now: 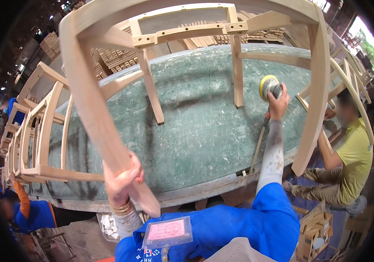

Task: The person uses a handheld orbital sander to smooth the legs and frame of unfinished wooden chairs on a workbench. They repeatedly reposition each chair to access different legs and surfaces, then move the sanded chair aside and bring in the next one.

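A bare wooden chair frame (90,94) stands over the green worktable (187,144), its legs spread around the middle of the picture. My left hand (123,177) is wrapped round the lower end of the chair's near left leg. In my right hand (279,103) is a handheld sander (270,88) with a yellow pad rim. I hold it between the chair's right-hand legs, its pad tilted up to the left and apart from the wood as far as I can see. A hose (260,142) runs from the sander down toward the table's near edge.
More chair frames (43,131) line the left of the table; others are at the right. A person in a yellow shirt (353,146) sits at the right, and one in blue (34,214) is at the left. Stacked wood pieces (112,61) lie beyond the table.
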Motion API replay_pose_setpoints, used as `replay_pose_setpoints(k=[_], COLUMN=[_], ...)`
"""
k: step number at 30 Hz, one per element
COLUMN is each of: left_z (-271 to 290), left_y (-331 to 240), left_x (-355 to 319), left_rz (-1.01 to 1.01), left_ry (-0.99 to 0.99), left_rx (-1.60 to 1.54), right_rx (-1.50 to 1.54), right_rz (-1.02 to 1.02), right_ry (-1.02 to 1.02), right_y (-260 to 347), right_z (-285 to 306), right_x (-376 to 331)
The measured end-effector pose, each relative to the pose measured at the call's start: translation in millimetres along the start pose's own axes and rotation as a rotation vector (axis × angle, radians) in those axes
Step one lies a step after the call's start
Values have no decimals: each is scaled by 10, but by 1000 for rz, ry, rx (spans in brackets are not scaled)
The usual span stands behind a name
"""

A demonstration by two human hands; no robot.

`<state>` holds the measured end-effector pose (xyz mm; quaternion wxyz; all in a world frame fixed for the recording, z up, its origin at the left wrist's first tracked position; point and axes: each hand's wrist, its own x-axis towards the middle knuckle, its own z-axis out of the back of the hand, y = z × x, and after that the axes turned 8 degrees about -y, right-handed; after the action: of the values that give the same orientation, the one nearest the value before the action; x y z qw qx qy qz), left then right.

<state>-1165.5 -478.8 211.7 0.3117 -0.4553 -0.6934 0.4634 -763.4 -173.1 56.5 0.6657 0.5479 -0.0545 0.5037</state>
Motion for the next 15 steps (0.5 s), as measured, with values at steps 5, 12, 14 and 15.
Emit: replay_pose_setpoints(k=[5,12,14,15], left_z=[69,59,100,103], left_y=[-18,-20,-24,-28], left_x=[108,235,257,267], left_rz=[11,-42,-32,-32], left_ry=[-15,2,35,46], left_rx=[-58,-34,-19,-9], right_rx=[66,24,89,88], right_rz=[171,647,715,722], right_ry=[-13,51,110,129], right_y=[76,149,168,187], right_z=[-737,-1336,-1443,-1484], right_x=[784,1338,1432,1441])
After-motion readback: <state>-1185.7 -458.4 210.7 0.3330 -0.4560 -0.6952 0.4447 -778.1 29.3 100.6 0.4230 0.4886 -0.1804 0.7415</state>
